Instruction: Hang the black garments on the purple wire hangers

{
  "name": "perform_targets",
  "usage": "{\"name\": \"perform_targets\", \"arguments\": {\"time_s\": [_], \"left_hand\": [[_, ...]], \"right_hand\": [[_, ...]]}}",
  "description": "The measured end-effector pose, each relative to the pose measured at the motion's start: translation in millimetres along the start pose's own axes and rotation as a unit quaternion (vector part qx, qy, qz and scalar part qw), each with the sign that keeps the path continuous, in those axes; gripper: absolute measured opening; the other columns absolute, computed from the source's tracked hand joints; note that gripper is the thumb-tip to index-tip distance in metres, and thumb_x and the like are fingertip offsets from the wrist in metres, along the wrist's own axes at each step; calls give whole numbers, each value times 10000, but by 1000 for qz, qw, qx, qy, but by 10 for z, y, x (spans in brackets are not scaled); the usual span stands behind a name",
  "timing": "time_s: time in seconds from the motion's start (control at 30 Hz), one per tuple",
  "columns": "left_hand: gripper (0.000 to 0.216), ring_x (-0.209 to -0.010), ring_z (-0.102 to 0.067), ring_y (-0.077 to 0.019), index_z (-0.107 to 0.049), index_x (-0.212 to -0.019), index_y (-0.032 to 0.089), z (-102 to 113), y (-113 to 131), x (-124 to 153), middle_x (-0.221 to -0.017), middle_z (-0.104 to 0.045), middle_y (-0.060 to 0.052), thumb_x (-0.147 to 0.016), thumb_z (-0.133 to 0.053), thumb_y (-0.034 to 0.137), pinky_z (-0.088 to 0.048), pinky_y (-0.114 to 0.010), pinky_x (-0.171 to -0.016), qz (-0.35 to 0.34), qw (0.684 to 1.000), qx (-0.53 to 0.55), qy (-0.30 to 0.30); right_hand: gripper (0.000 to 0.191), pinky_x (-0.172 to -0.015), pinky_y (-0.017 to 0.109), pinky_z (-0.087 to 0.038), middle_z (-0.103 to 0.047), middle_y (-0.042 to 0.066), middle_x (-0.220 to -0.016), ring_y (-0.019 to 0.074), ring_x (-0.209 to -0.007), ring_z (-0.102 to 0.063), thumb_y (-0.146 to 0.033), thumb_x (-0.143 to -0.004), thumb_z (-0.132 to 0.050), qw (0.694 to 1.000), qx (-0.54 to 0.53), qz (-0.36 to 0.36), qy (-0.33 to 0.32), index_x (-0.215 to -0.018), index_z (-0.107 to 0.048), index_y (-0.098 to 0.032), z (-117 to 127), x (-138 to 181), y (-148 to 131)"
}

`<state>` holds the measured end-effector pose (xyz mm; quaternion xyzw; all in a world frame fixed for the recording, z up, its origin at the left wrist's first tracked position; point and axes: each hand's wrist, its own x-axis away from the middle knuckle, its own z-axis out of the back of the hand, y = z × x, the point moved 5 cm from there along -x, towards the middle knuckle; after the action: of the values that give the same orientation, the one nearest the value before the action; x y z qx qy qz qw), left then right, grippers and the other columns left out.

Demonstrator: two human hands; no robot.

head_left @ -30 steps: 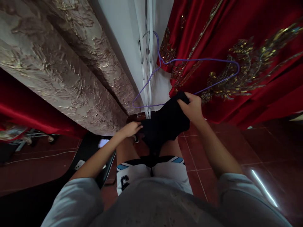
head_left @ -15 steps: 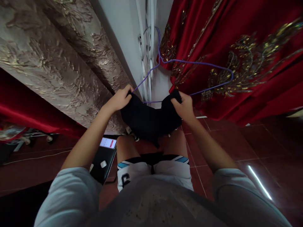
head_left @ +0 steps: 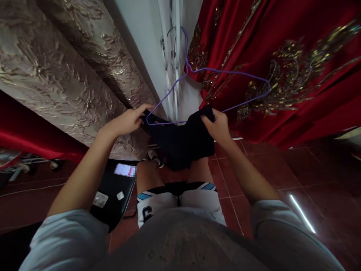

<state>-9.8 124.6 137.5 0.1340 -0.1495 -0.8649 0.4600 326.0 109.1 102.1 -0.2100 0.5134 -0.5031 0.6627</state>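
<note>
A purple wire hanger point(head_left: 238, 72) hangs by its hook from a white metal frame. Held up at its lower bar is a dark garment point(head_left: 177, 145), black or navy, whose exact kind I cannot make out. My left hand point(head_left: 130, 121) grips the garment's upper left edge, index finger stretched along it, close to the hanger's left corner. That corner shows in front of the dark cloth. On the other side, my right hand point(head_left: 219, 126) pinches the upper right edge, thumb in front. The hanger's bar disappears behind or inside the cloth there, and its right corner sticks out beyond my hand.
Red satin cloth with gold sequins point(head_left: 304, 64) hangs at the right, a textured beige curtain point(head_left: 84, 75) at the left. The white metal frame point(head_left: 169, 71) stands between them. A phone point(head_left: 122, 169) and small white items lie on a black seat point(head_left: 124, 184) beside my leg.
My left hand has shifted left and slightly down with its edge of the garment. The hanger's left corner, hidden before, now shows in front of the cloth. My right hand keeps its pinch.
</note>
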Motion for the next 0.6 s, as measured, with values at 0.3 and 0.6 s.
{"name": "perform_targets", "arguments": {"time_s": [0.3,0.6], "left_hand": [[795,-1148,-704,-247,-395,-1584,224,235,293,128,-1267,-704,-79,-807,-429,57,-536,-412,-1049,14,997,-1,72],[466,-1142,-637,-264,-626,-1261,162,220,436,-446,-1112,-666,-81,-836,-454,74,-479,-496,-1110,-64,979,21,193]], "right_hand": [[234,-582,289,-386,-544,-2,-622,133,-599,-494,-324,-837,-626,999,-28,-33,-30,-662,-540,-196,-255,10,49],[431,-1099,440,-494,-674,82,-1325,267,-1283,-617,-234,-906,-572,996,29,73,43,-1332,-635,-233,96,146,-161]]}}
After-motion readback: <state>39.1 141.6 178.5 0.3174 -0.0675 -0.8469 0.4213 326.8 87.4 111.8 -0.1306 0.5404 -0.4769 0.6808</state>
